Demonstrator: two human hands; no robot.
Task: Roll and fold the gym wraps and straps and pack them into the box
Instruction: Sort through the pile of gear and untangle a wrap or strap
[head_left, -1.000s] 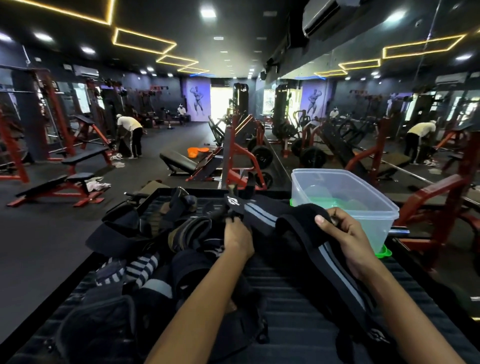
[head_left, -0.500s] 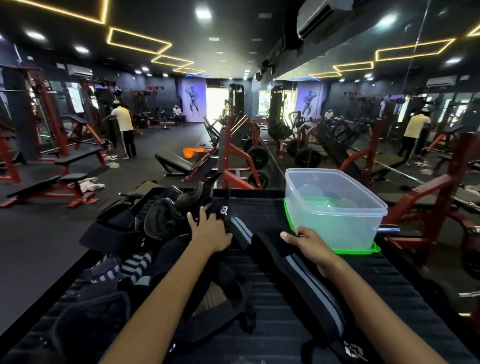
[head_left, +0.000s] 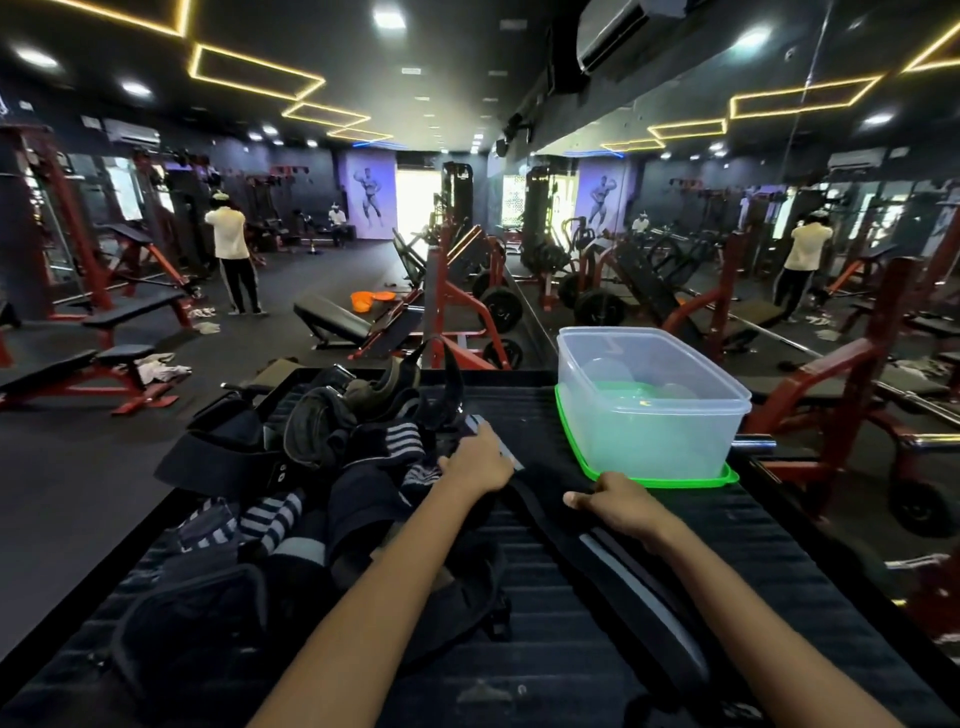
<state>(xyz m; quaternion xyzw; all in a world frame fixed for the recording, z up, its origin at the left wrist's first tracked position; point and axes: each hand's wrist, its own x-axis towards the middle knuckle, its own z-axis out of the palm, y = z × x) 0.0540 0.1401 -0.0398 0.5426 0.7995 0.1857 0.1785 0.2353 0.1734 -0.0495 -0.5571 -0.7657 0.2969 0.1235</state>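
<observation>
A long black strap with a grey stripe (head_left: 618, 566) lies stretched along the ribbed black mat (head_left: 545, 654), running from the centre toward the lower right. My left hand (head_left: 475, 460) holds its far end down beside the pile. My right hand (head_left: 618, 506) grips the strap a little nearer, just in front of the box, thumb pointing left. The clear plastic box (head_left: 649, 441) stands open on its green lid (head_left: 670, 480) at the right. A pile of black wraps, gloves and straps (head_left: 337, 431) covers the left of the mat, with striped wraps (head_left: 270, 514) in it.
The mat ends in a black raised edge at the far side. Red gym machines (head_left: 452, 312) and benches (head_left: 78, 364) stand beyond on the dark floor. A mirror wall runs along the right. A person in a pale shirt (head_left: 231, 260) stands far left.
Both hands have come down from chest height and laid the strap flat on the mat. The left hand slid toward the strap's far end; the right now sits close to the box.
</observation>
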